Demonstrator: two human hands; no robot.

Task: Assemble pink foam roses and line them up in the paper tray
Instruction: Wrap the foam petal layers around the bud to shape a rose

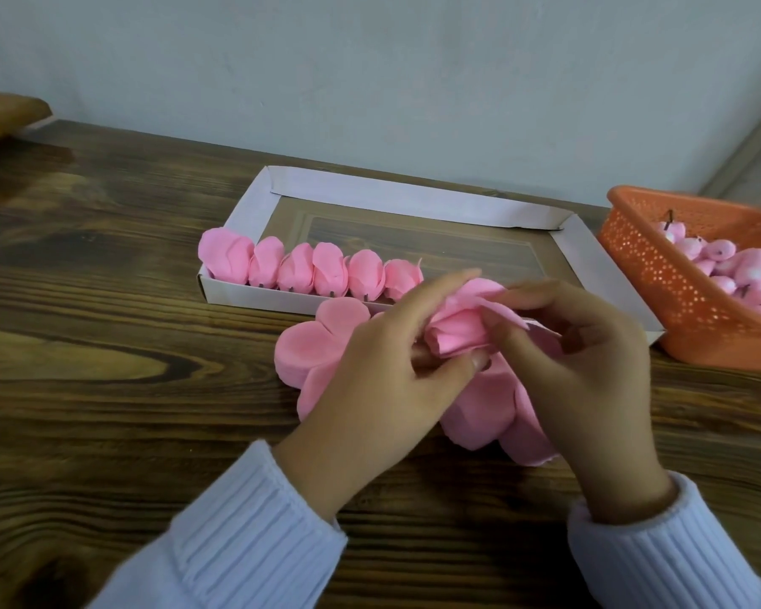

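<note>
Foam rose (453, 336), partly wrapped, is held above the table (106, 301) just in front of the paper tray (414, 200), near its near wall. The left hand (383, 367) has thumb and fingers curled round the gathered lower end. The right hand (589, 358) pinches a loose petal edge at the top, apparently folding it round the bud. The petals look thin, soft and very light, so I judge they will crease or tear if squeezed. The lower end, where the layers bunch, is the safer place to hold, with only a light touch on the outer edges (a firm pinch there would probably leave a mark).

Under the hands, on the tray's near side, lies a stack of flat petal sheets (308, 349), partly hidden by the wrists.

Inside the tray, six finished roses (326, 270) lie side by side against the near wall, running from the left end. The rest of the tray floor is bare.

Beside the tray's right end stands an orange basket (660, 274) with pink buds (730, 270) on dark stems. Beyond the tray is a plain wall.

No brand, label or readable writing shows anywhere.
</note>
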